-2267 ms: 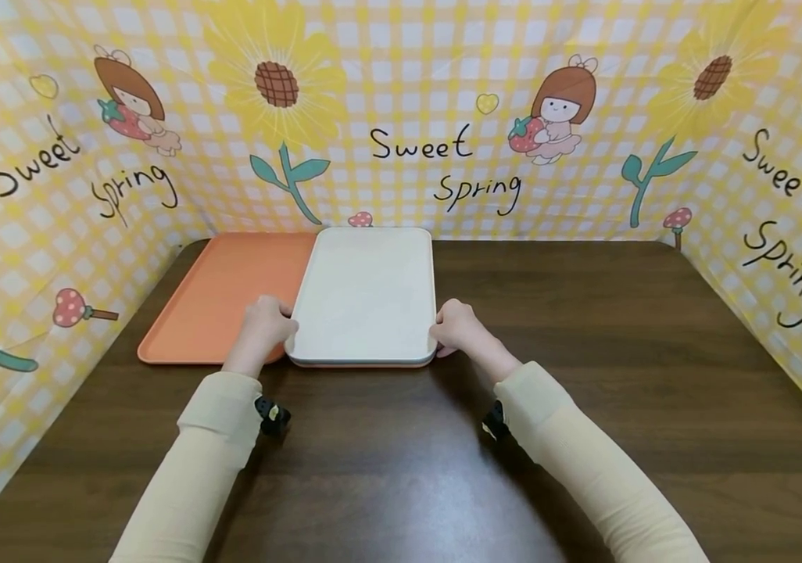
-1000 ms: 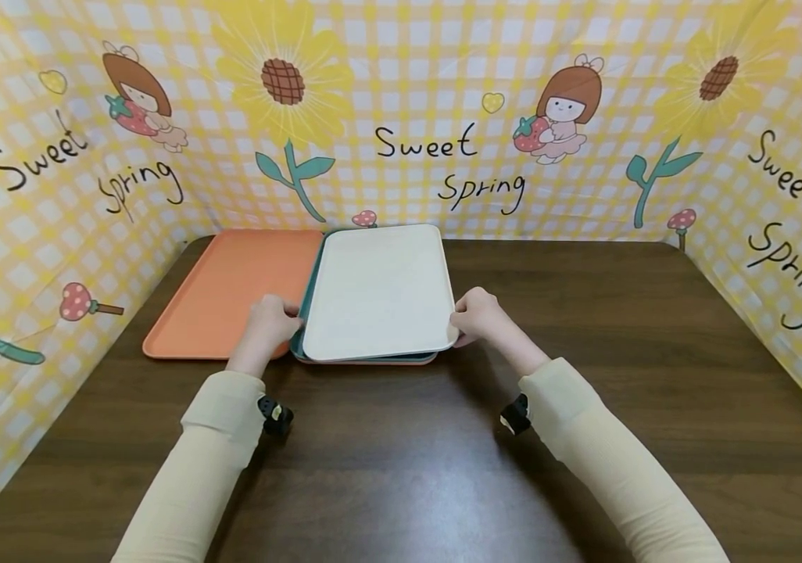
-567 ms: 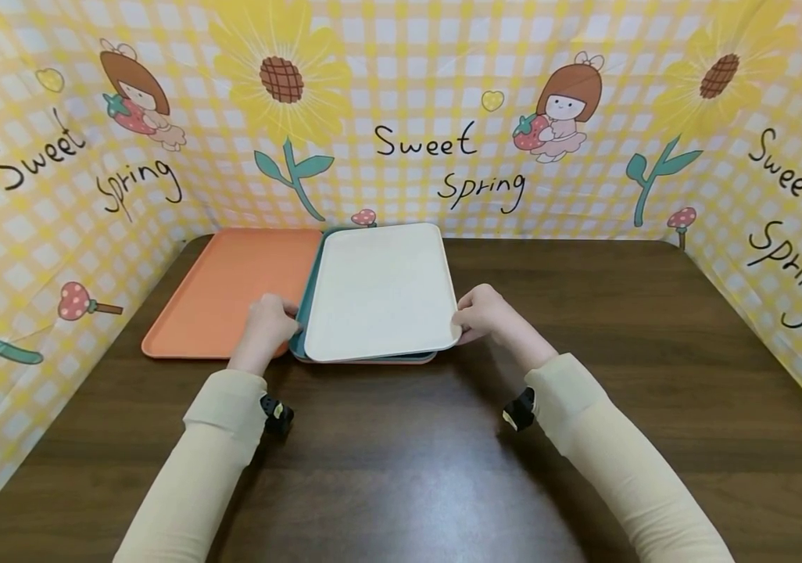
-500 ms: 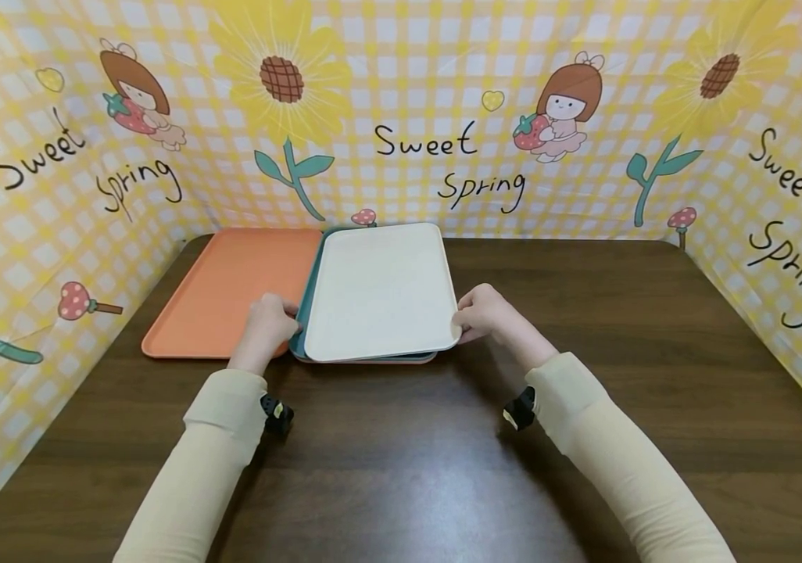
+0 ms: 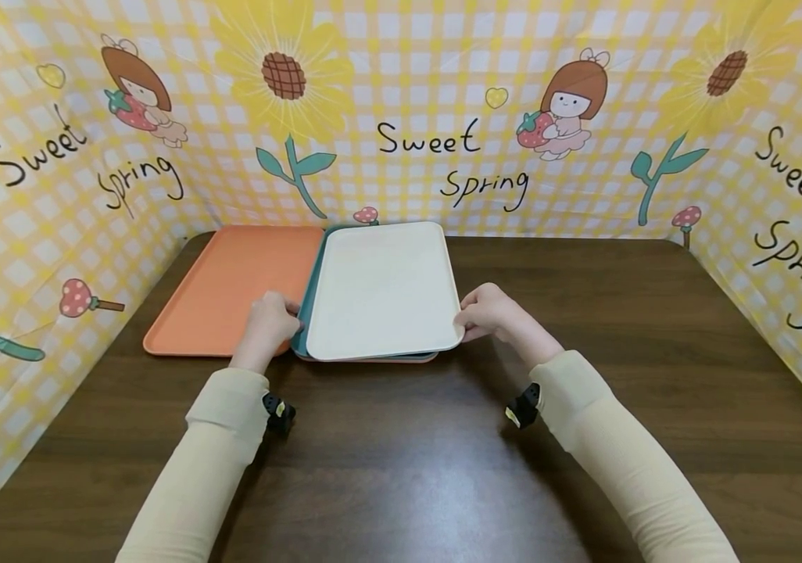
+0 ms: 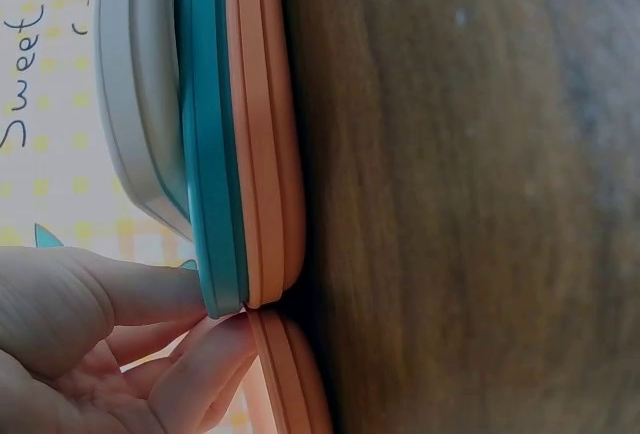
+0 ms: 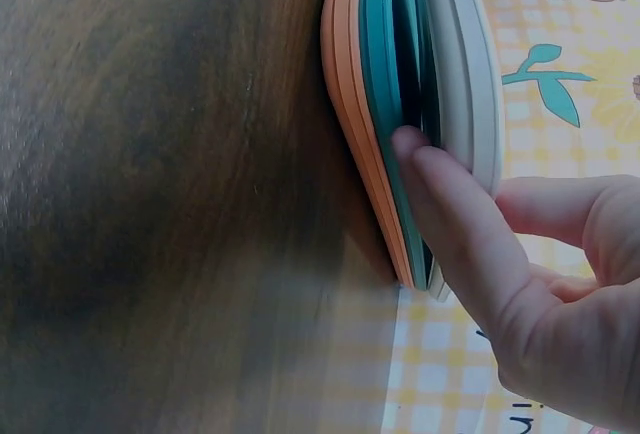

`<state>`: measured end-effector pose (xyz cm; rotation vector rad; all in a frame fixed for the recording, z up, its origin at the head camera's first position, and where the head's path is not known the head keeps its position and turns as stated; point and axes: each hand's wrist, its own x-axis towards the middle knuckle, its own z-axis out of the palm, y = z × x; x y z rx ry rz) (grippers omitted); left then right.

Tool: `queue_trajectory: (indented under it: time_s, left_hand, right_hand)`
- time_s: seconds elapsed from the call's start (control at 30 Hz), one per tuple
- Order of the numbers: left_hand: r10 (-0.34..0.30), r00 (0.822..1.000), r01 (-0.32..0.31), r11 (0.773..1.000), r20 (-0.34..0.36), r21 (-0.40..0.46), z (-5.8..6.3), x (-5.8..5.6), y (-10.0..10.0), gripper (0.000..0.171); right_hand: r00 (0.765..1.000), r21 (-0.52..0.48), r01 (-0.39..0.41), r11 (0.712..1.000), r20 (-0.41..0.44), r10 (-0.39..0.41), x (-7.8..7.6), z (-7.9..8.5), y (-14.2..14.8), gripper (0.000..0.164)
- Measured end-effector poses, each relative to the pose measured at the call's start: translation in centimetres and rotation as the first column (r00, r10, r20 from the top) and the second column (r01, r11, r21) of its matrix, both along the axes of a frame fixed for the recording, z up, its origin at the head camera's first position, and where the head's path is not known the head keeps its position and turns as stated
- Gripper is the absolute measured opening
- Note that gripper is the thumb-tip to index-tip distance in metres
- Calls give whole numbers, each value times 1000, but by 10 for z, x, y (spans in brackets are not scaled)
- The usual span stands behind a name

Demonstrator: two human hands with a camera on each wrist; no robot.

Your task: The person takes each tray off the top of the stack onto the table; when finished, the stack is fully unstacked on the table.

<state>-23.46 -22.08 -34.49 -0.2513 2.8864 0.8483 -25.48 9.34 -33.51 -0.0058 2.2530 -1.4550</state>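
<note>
A cream tray (image 5: 383, 293) lies askew on top of a stack, shifted right, with its right side raised. My right hand (image 5: 488, 313) pinches its right edge near the front corner; in the right wrist view the thumb is above the rim and the fingers reach under it. Below is a teal tray (image 6: 208, 154), over orange edges (image 6: 262, 154) at the bottom of the stack. My left hand (image 5: 269, 322) pinches the teal tray's left rim near the front corner, its thumb on top and its fingers at the orange edges beneath.
Another orange tray (image 5: 232, 289) lies flat directly left of the stack. The brown wooden table (image 5: 401, 438) meets a yellow checked cloth backdrop (image 5: 415, 94) at the back and both sides. A black wrist camera (image 5: 524, 405) hangs at the right cuff.
The cream tray, at first square on the stack, has slid right and turned slightly, its right side lifted by the right hand, baring the teal rim. Over the last half second little has moved.
</note>
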Motion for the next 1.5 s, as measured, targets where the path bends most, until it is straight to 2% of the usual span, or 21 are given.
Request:
queue_trajectory:
  time_s: [0.1, 0.37, 0.77, 1.23, 1.5]
  left_hand:
    - [-1, 1000, 1, 1000, -8, -2, 0, 0, 0, 34]
    - [-8, 1000, 8, 1000, -22, 2, -3, -1, -2, 36]
    - [-12, 999, 13, 1000, -44, 26, -3, -1, -3, 36]
    - [-10, 999, 12, 999, -36, 36, -5, 2, -4, 35]
    - [-2, 1000, 3, 1000, -28, 24, -5, -1, -6, 37]
  right_hand:
    - [1000, -20, 6, 1000, 5, -6, 0, 0, 0, 20]
    - [1000, -43, 16, 999, 22, -15, -1, 3, 7, 42]
    - [1000, -74, 0, 997, 20, 1, -3, 4, 34, 47]
    - [1000, -128, -2, 992, 13, 4, 12, 5, 94, 52]
    - [999, -143, 33, 989, 26, -30, 14, 4, 131, 55]
